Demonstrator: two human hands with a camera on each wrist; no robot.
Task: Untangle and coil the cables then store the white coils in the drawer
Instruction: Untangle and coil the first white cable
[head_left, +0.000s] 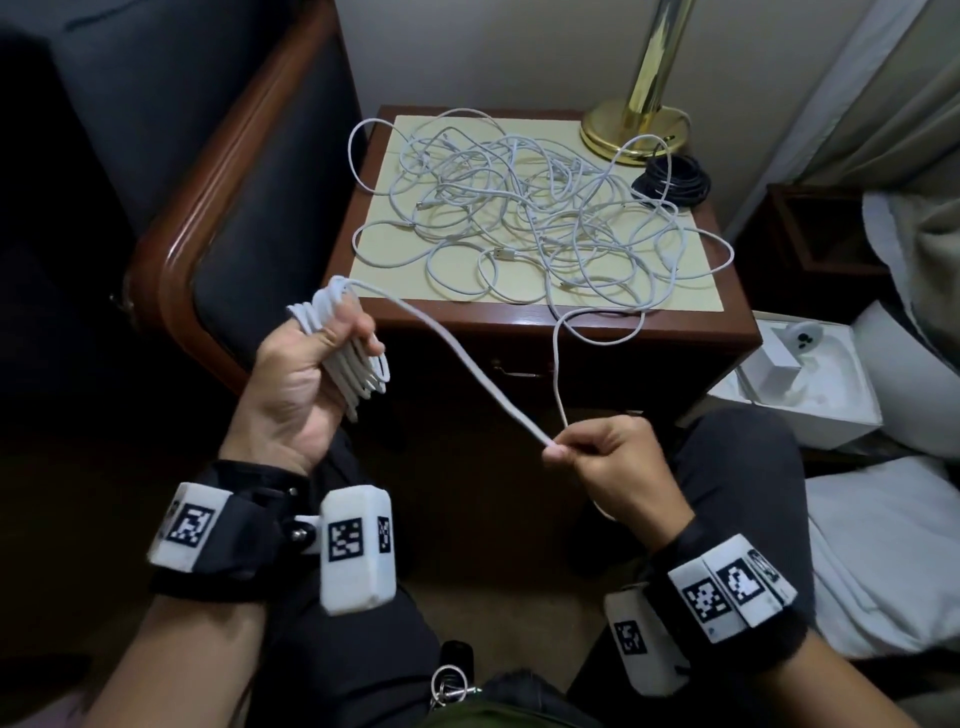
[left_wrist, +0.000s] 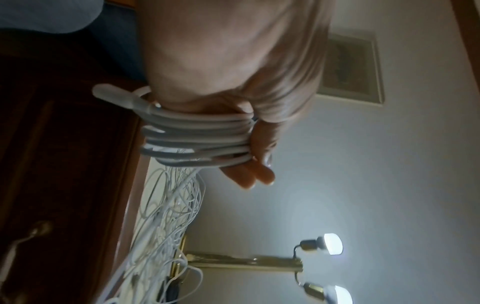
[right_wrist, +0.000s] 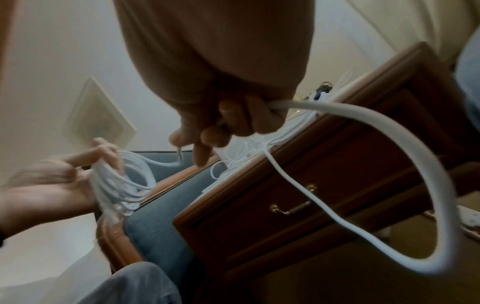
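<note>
Now winding white cable.
Left hand (head_left: 296, 384) holds the coil (head_left: 358, 371); right hand (head_left: 608, 457) pinches the cable (head_left: 457, 358) (more tangled on the table (head_left: 519, 322)).

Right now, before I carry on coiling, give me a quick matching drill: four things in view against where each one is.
Things:
1. white coil
2. white cable tangle
3. black cable coil
4. brass lamp base

Places:
A. back right corner of the nightstand
B. wound round the left hand
C. spread across the nightstand top
D. just in front of the lamp base, right edge

Pairs: 1-B, 2-C, 3-D, 4-A
</note>
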